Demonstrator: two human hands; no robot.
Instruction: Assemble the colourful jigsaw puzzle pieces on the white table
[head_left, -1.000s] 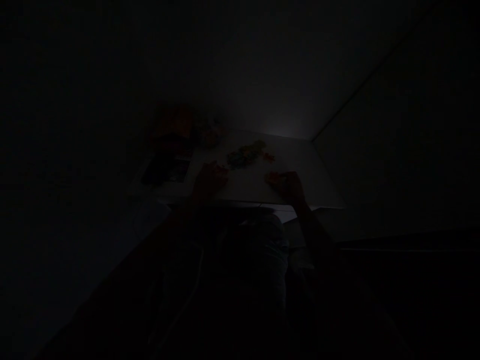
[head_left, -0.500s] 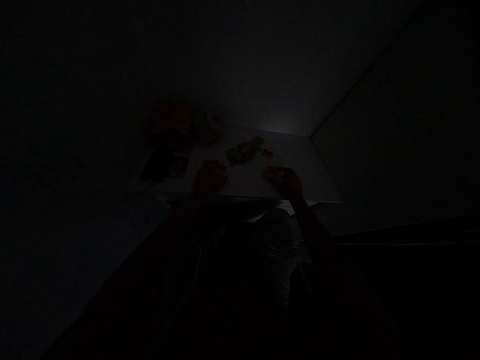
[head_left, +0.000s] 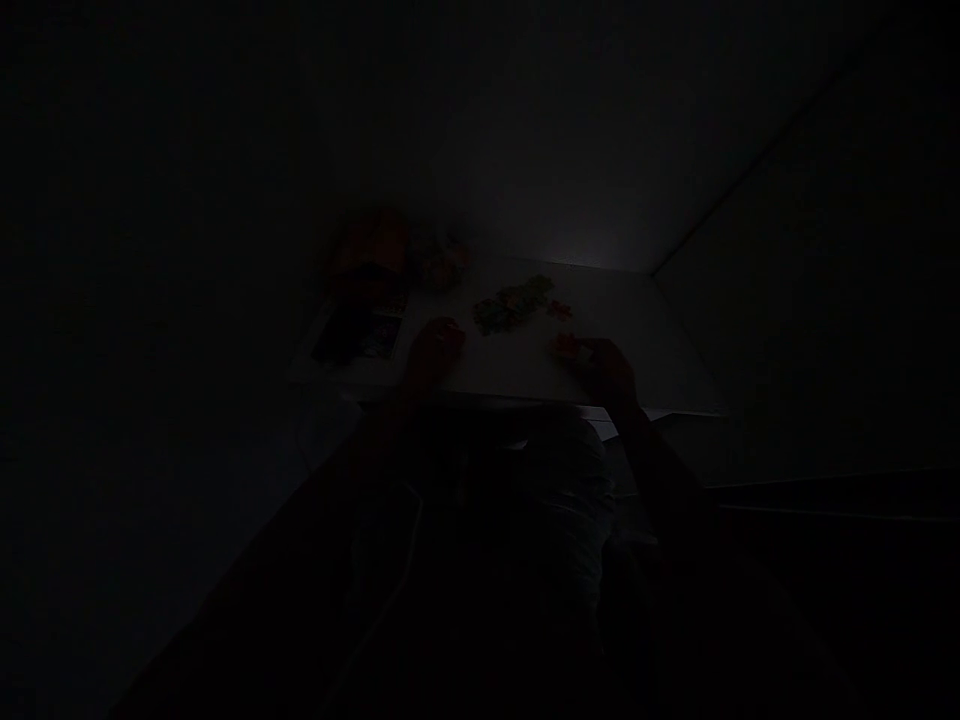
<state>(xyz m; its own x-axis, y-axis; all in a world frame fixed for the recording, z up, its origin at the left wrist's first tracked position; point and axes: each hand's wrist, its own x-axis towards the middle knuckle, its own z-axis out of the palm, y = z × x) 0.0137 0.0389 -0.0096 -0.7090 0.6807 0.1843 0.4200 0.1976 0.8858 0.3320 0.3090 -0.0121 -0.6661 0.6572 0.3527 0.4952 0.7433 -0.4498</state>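
The view is very dark. On a pale table (head_left: 517,365) lies a jagged green cluster (head_left: 514,305) that looks like joined jigsaw puzzle pieces. A small red-orange piece (head_left: 559,310) lies just right of it. My right hand (head_left: 609,372) is closed, its fingertips on a red-orange puzzle piece (head_left: 565,346) near the table's front. My left hand (head_left: 431,355) is curled left of the cluster; something reddish shows at its fingertips, too dim to name.
An orange bag-like object (head_left: 371,245) stands at the back left, with a blurry mixed-colour bundle (head_left: 439,265) beside it. In front lies a dark picture or card (head_left: 379,336). A pale wall (head_left: 585,200) rises behind the table.
The whole scene has shifted right in view as the head turned. My left hand's fingers have curled in more over the reddish thing. My right hand stays at its piece.
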